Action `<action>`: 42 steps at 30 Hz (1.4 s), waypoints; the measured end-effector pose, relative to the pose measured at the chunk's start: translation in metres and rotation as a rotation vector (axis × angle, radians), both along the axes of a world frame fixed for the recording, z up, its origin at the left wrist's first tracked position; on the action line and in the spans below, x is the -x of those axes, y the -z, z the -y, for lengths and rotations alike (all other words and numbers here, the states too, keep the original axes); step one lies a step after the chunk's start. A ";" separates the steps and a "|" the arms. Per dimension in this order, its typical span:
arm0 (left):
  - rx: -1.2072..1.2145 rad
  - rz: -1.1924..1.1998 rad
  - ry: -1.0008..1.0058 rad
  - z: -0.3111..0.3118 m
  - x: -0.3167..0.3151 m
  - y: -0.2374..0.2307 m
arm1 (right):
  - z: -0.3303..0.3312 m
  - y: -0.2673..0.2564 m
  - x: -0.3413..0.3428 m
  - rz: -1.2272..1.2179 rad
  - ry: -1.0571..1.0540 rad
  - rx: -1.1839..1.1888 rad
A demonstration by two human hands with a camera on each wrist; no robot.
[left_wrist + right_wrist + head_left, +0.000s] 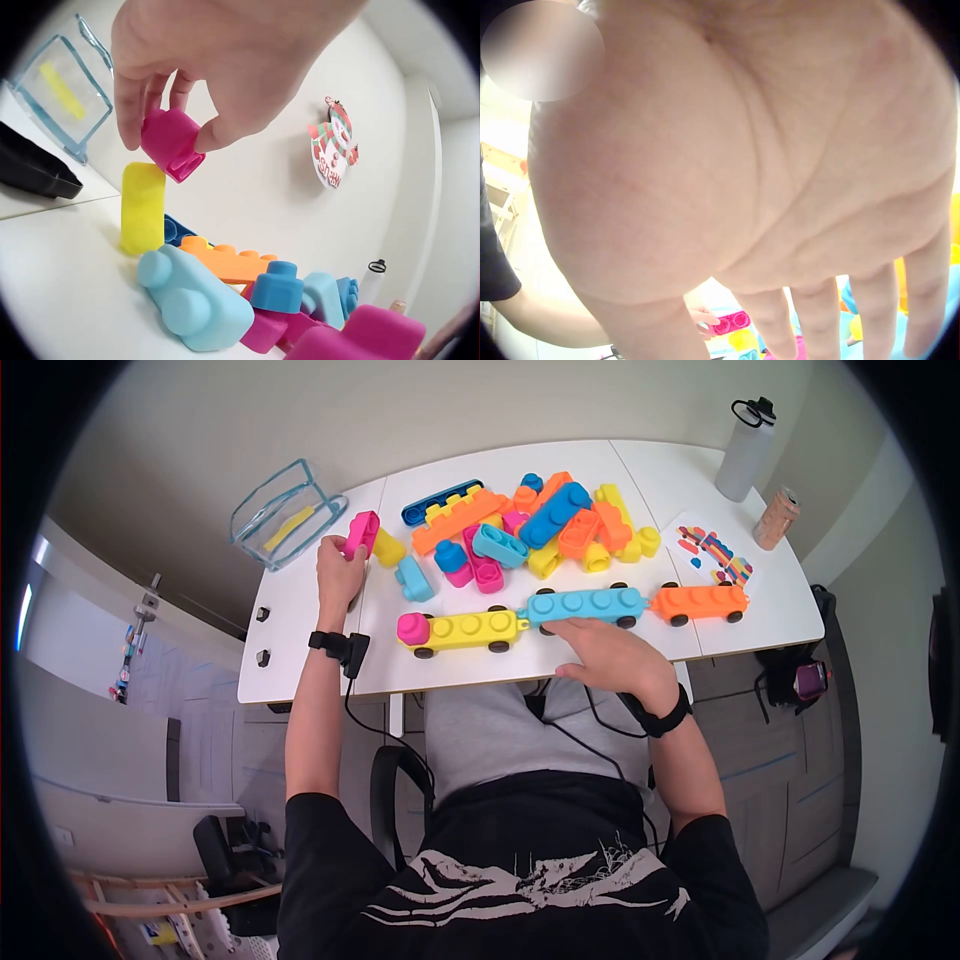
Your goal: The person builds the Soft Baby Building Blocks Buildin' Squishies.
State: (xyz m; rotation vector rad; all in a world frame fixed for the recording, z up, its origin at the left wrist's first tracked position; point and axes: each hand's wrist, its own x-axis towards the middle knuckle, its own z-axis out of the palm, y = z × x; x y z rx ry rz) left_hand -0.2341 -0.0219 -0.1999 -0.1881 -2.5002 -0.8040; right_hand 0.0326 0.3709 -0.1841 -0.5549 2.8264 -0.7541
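Note:
My left hand (pixel 338 575) pinches a magenta toy brick (pixel 363 535) between thumb and fingers at the table's left. In the left wrist view this brick is held up just over a yellow brick (pixel 142 210) standing on end; a light blue brick (pixel 196 300) lies nearby. Near the front edge, my right hand (pixel 622 660) has its fingers extended, with the fingertips overlapping the light blue wheeled base (pixel 585 606). That base sits in a row between a yellow wheeled base (pixel 470 630) and an orange one (pixel 700 602). One magenta brick (pixel 412 627) is on the yellow base's left end.
Behind the row lies a pile of mixed bricks, including a large blue one (pixel 555 515) and a long orange one (pixel 458 523). A clear bag (pixel 285 525) stands at back left. To the right are a picture sheet (pixel 715 555), a can (pixel 777 518) and a bottle (pixel 745 455).

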 end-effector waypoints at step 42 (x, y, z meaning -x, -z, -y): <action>0.841 -0.018 0.686 -0.144 -0.091 -0.013 | -0.003 -0.003 -0.006 -0.004 0.003 0.040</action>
